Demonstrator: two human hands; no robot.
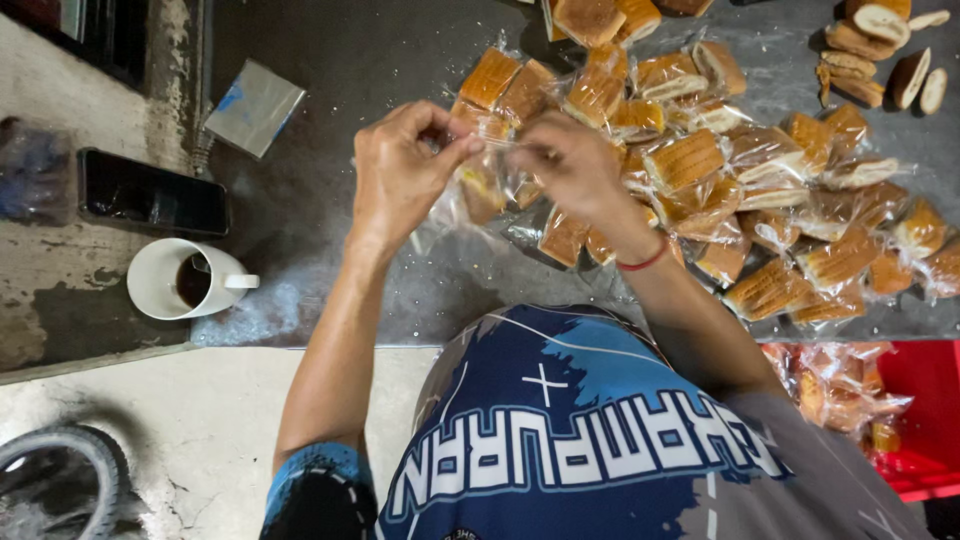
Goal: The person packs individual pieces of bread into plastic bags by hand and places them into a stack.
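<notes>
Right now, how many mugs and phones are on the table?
2: one white mug with dark drink at left, and one black phone just above it. Others may be hidden outside the view.

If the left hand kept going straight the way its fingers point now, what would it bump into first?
The left hand points right, toward the right hand. It would meet that hand's fingertips almost at once, at the clear bag pinched between them; the depth is hard to judge.

Single head-worn view, looking almost straight down over the person's chest, close above the worktop (330, 60). It is facing the worktop's near edge, which is running across mid-frame; concrete floor (230, 430) is showing below. No second view sharing the scene.
</notes>
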